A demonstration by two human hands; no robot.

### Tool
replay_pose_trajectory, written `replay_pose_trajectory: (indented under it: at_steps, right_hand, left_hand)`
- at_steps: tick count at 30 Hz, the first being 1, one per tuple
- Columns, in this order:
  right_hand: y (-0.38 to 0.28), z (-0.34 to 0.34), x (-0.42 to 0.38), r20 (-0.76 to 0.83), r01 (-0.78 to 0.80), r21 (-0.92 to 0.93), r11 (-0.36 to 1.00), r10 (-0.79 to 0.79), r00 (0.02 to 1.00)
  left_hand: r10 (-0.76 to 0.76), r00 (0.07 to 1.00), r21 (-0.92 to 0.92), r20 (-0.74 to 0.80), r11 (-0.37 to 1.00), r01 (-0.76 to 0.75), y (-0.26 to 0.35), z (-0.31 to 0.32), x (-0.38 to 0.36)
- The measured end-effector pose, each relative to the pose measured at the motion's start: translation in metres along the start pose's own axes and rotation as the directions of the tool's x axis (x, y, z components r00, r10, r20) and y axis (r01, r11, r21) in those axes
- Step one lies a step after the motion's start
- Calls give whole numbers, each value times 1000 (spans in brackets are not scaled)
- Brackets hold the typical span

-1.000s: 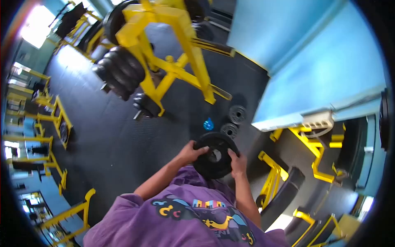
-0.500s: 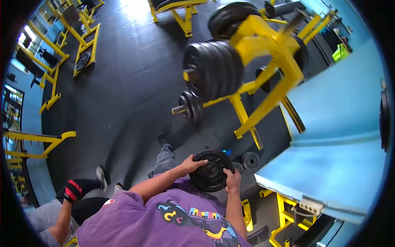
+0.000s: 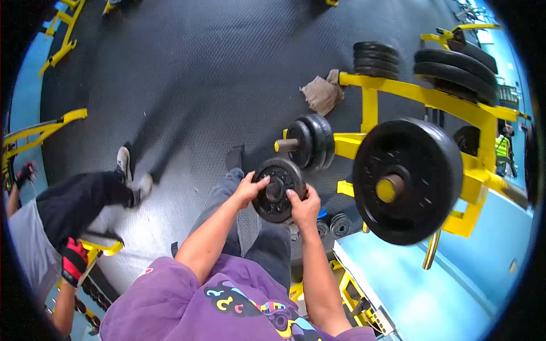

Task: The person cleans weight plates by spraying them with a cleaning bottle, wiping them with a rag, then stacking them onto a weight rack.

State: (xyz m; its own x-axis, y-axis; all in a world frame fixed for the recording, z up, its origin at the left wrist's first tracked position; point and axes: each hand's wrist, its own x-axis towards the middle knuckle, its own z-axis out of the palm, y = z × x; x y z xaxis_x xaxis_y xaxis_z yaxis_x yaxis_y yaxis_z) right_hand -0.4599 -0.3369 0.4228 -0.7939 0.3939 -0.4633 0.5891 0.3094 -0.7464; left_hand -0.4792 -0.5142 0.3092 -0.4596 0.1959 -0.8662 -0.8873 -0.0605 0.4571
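A round black weight plate [image 3: 277, 200] with a hub in its middle is held in front of my body. My left hand [image 3: 250, 189] grips its left edge, thumb across the face. On the opposite edge my right hand [image 3: 305, 206] is closed, its thumb also on the face. Just beyond the plate, smaller weight plates [image 3: 311, 143] sit on a low peg of the yellow rack [image 3: 418, 94]. A large weight plate [image 3: 406, 179] hangs on a nearer peg at the right. The fingers behind the held plate are hidden.
Several small plates [image 3: 340, 225] lie on the floor by the light-blue wall [image 3: 398, 273]. A grey-brown cloth [image 3: 323, 94] hangs at the rack's far end. Left of me is another person wearing red-and-black gloves [image 3: 74, 261], near a yellow bench frame [image 3: 105, 248].
My view has turned right, toward the rack, which now appears closer. The plate, still in both hands, has come up nearer the low peg. The other person at left shows more fully.
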Motion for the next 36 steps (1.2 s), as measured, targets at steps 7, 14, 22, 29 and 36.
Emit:
replay_pose_trajectory:
  at_steps: [7,14,22,29,36]
  right_hand:
    - [59,62,106,79,60,-103,993,-52,996]
    - [61,88,166,155,190,-102,976,-173,973]
    - [58,104,193,203,237,-110,965,-212,956]
    - [68,115,204,245,247,-210,946,-194,950]
    - [74,104,219,214,345,-400,849,-279,936]
  left_hand:
    - [8,999,-283,-51,959,-22,-36,-2,108]
    - [114,993,-483,5,870,-98,-49,7,174]
    - [93,994,-496,53,867,-54,-53,2,207]
    - [-37,998,-489,56,870,59,-75,4,235]
    - [-44,988,-562,151,818,122,-69,26,238]
